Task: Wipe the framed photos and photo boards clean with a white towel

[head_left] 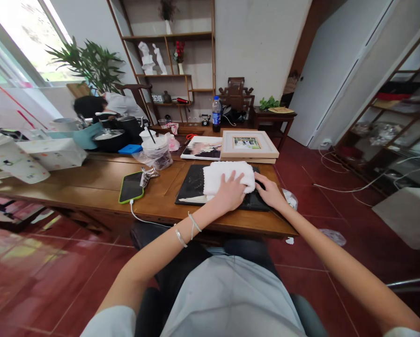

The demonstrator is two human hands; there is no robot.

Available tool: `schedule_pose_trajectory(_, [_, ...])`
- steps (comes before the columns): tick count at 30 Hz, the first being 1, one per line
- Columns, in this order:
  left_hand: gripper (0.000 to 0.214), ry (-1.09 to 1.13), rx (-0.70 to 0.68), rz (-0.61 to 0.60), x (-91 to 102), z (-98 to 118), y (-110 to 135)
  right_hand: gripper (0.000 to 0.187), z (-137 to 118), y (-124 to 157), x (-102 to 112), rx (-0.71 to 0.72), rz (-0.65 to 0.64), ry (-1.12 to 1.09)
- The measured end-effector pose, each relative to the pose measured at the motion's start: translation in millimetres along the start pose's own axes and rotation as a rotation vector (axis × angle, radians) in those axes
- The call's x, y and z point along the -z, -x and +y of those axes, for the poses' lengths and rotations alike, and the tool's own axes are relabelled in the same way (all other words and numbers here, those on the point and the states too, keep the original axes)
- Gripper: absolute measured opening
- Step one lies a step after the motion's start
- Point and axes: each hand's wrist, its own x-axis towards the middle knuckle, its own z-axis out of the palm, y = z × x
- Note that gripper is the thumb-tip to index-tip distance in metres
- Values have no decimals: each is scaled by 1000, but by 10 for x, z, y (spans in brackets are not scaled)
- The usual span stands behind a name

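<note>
A white fluffy towel (212, 180) lies folded on a black flat board (192, 180) at the table's front edge. My left hand (232, 191) rests on the towel with its fingers spread, pressing down on it. At the board's right edge is my right hand (271, 193), its thumb and fingers apart and their tips close beside the towel. What its underside touches is hidden. A thin pale pointed piece (193, 200) sticks out from under the towel toward the left. Pale specks show on the board's dark surface.
Behind the board lie a photo print (202, 147) and a framed picture (250, 144). A bottle (216, 114) stands farther back. Left of the board are a charging phone (131, 187), a bagged drink cup (157, 152) and a large paper cup (13, 157). Another person leans at the table's far left.
</note>
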Motion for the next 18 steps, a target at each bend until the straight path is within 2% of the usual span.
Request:
schedule_pose_trajectory(6, [35,10,102,-40,26,-525,256,36,-17,1,-27,-13,10,22])
schedule_pose_trajectory(12, [37,-34,208,-21,-60,-1064,397,35,-42,6,-18,-31,16,7])
schedule_pose_trajectory(15, [37,-61,256,-1,-105,-1165,449,35,-50,7,-12,-37,15,3])
schedule_pose_trajectory(18, [33,-98,259,34,-103,-1067,524,35,-56,7,-9,-37,16,-5])
